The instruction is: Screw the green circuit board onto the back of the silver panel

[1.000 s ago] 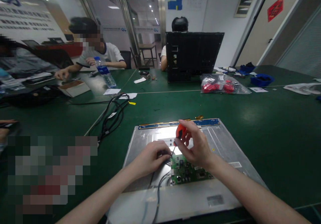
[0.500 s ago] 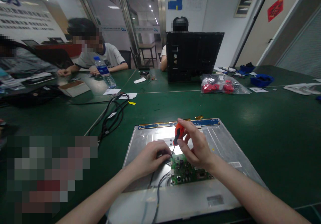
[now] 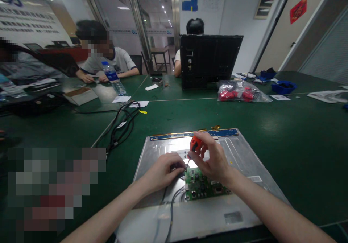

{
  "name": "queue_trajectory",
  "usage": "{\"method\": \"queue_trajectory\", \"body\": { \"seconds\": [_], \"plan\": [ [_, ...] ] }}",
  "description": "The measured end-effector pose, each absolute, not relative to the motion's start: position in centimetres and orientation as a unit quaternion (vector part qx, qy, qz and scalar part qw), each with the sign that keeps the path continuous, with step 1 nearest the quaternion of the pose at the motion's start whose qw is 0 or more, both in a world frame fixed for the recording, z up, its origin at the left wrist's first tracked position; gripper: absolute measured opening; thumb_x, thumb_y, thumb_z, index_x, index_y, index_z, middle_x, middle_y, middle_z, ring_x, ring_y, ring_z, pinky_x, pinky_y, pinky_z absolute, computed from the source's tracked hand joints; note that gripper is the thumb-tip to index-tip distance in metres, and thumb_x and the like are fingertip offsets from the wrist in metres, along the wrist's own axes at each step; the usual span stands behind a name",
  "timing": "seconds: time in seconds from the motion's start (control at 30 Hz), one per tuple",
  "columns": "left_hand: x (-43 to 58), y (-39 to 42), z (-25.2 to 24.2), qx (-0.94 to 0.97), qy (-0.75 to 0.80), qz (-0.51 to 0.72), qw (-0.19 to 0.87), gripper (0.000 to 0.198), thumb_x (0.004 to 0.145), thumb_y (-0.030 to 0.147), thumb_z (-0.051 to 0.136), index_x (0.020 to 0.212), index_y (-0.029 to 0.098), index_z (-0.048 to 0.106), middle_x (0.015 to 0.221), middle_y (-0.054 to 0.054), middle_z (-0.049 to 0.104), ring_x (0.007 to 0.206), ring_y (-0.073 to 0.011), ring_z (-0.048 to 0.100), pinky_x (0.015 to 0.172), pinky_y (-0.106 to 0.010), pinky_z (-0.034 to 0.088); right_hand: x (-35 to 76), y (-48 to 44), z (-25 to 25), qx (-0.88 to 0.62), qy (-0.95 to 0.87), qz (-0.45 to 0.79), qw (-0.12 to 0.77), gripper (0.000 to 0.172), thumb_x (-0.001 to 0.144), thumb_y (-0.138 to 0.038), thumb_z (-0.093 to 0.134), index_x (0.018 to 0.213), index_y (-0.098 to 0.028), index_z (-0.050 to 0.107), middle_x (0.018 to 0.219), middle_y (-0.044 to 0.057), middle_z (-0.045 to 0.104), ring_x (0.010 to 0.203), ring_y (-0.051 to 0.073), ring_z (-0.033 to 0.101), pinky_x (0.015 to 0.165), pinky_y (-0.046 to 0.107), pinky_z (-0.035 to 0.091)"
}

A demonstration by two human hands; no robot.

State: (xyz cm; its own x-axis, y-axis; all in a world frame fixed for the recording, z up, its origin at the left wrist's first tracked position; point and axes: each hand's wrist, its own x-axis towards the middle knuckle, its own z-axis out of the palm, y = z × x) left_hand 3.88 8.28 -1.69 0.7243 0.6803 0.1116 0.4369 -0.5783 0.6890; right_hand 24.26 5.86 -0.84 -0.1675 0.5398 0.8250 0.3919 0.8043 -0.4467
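My right hand [image 3: 212,157] grips a small red-and-black screwdriver [image 3: 195,144], tilted, its tip down at the upper left corner of a green circuit board [image 3: 199,185]. Close beside that tip is my left hand [image 3: 165,167], its thumb and fingers pinched at the board's corner; what they hold, if anything, is hidden. Beneath both hands lies a silver metal display panel [image 3: 241,163] with a blue strip board [image 3: 225,132] along its far edge. A dark cable [image 3: 172,214] runs from beside the board toward the near edge.
Left of the panel lies a bundle of black cables [image 3: 123,125]. Farther back stand a black monitor [image 3: 210,61], a clear bag with red items [image 3: 236,91] and a water bottle [image 3: 114,79]. Blue trays [image 3: 284,87] sit at the right. Other people sit around the green table [image 3: 174,116].
My right fingers have shifted and turned the screwdriver handle a little, its tip staying at the board's corner. My left hand stays in place. A person across the table has moved their hand.
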Motion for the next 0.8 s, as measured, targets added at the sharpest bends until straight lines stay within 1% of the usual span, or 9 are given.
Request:
{"method": "queue_trajectory", "body": {
  "seconds": [0.17,0.37,0.53,0.8],
  "plan": [
    [3.86,8.25,-1.57,0.868,0.318,0.188,0.333,0.01,0.087,0.017,0.06,0.079,0.018,0.066,0.08,-0.002,0.068,0.079,-0.0185,0.061,0.074,-0.03,0.047,24.25,5.84,-0.68,-0.301,-0.765,0.075,0.565,0.057,0.091,-0.016,0.056,0.143,-0.027,0.035,0.09,0.001,0.058,0.059,0.01,0.054,0.045,0.021,0.048],
    [3.78,8.3,-1.69,0.866,0.319,0.189,0.336,0.009,0.087,0.017,0.06,0.081,0.018,0.067,0.081,-0.002,0.068,0.079,-0.0187,0.061,0.075,-0.03,0.046,24.32,5.56,-0.49,-0.301,-0.768,0.09,0.558,0.061,0.091,-0.014,0.05,0.148,-0.024,0.031,0.097,0.006,0.063,0.063,0.012,0.059,0.046,0.022,0.05],
    [3.79,8.37,-1.84,0.869,0.318,0.187,0.33,0.01,0.088,0.016,0.061,0.081,0.018,0.067,0.081,-0.002,0.068,0.079,-0.0188,0.062,0.077,-0.031,0.046,24.31,5.56,-0.48,-0.31,-0.764,0.093,0.558,0.061,0.09,-0.012,0.049,0.148,-0.023,0.031,0.092,0.004,0.065,0.062,0.013,0.061,0.047,0.023,0.052],
    [3.78,8.31,-1.71,0.87,0.317,0.19,0.327,0.009,0.087,0.017,0.06,0.081,0.018,0.066,0.081,-0.002,0.068,0.079,-0.0186,0.061,0.076,-0.031,0.045,24.18,5.66,-0.52,-0.292,-0.761,0.085,0.573,0.059,0.088,-0.01,0.053,0.143,-0.022,0.034,0.089,0.002,0.06,0.058,0.01,0.057,0.044,0.021,0.047]
  ]
}}
